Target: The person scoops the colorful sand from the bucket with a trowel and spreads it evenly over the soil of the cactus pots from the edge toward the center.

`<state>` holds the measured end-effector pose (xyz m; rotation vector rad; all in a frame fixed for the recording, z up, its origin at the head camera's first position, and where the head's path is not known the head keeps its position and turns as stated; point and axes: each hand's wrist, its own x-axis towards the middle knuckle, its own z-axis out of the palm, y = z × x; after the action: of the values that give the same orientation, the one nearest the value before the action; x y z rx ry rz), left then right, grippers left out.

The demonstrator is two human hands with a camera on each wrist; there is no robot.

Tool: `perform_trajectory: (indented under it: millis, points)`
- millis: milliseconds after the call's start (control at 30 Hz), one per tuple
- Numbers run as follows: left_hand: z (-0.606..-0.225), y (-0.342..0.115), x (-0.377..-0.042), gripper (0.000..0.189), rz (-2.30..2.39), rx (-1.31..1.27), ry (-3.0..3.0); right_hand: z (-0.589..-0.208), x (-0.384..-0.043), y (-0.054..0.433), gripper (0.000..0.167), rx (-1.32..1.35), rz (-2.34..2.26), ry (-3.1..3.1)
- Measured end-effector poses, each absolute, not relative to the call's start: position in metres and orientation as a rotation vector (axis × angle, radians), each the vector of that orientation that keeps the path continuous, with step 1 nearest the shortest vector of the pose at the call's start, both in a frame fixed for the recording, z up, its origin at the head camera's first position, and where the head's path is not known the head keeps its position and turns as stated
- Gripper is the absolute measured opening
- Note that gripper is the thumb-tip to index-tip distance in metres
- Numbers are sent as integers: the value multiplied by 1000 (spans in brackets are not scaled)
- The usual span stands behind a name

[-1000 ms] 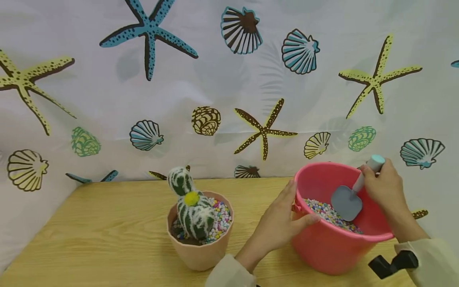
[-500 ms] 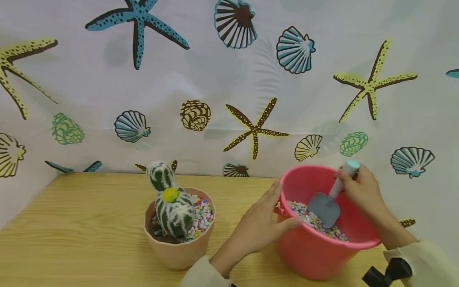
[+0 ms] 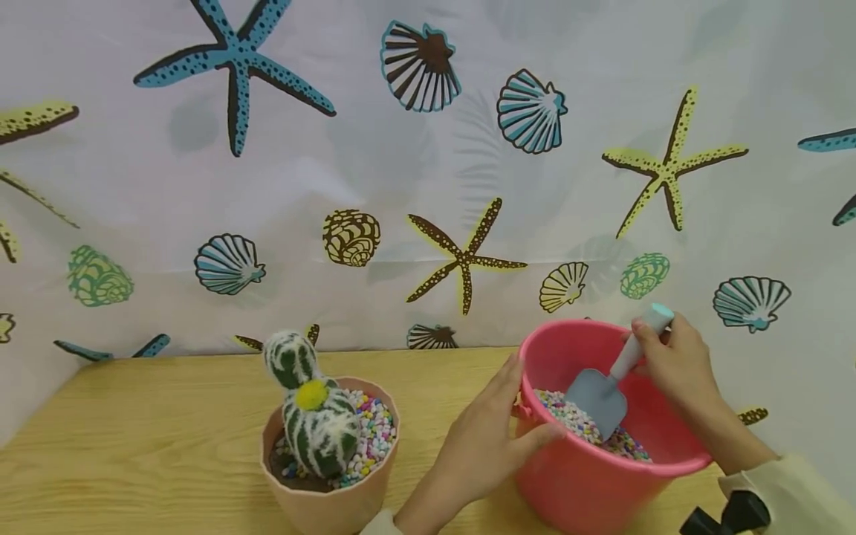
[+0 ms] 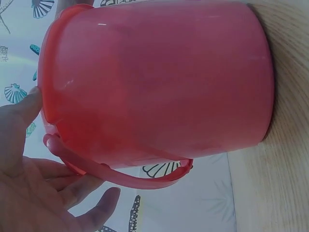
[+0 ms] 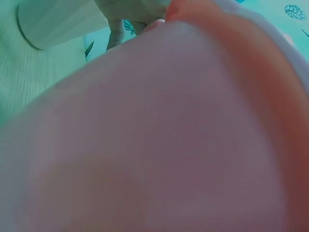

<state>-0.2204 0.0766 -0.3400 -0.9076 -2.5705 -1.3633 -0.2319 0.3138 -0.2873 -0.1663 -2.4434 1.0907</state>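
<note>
Left hand [image 3: 483,440] at the bucket's left side: forearm slants up and right from below, fingers extended along the outer wall, thumb stretched apart from them and laid at the near-left rim. Spread pose, touching rather than gripping. Left wrist view puts its fingers beside the root of the hanging handle [image 4: 130,181].

Right hand [image 3: 678,365] holds the grey scoop [image 3: 597,400] by its pale grip, thumb across the near side. Forearm comes from lower right, passes over the bucket's right rim; hand sits higher than the blade. Scoop tilted, turquoise butt up and right, blade down and left inside the bucket. Black piece [image 3: 744,513] at the right sleeve [image 3: 779,487].

Pink bucket [image 3: 585,487] stands toward the right end of the desk [image 3: 147,438]. Many-coloured pebbles [image 3: 568,413] inside, massed against the left and near wall. Blade's lower edge meets them; dug in or merely resting, hard to say, the right wrist view being mostly blurred bucket wall.

Peach pot [image 3: 328,507] between bucket and the desk's left edge, well apart from the bucket. In it, a furry cactus [image 3: 324,435], yellow bloom. Shell-and-starfish cloth [image 3: 301,171] hangs along the desk's back edge.
</note>
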Motion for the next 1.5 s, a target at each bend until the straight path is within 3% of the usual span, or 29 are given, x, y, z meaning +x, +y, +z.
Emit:
perform_trajectory:
  millis: [367,833,1500]
  points:
    - [-341,79,-222,91,-1342,-907,-2582,-289,-236,318,49,-170,1278,-2384]
    - [-330,83,-221,92,-1301,-920,-2590,-282,-233,329,42,-153,1490,-2294]
    - [-336,76,-218,90,-1369,-912,-2570,-290,-235,325,58,-229,1607,-2355]
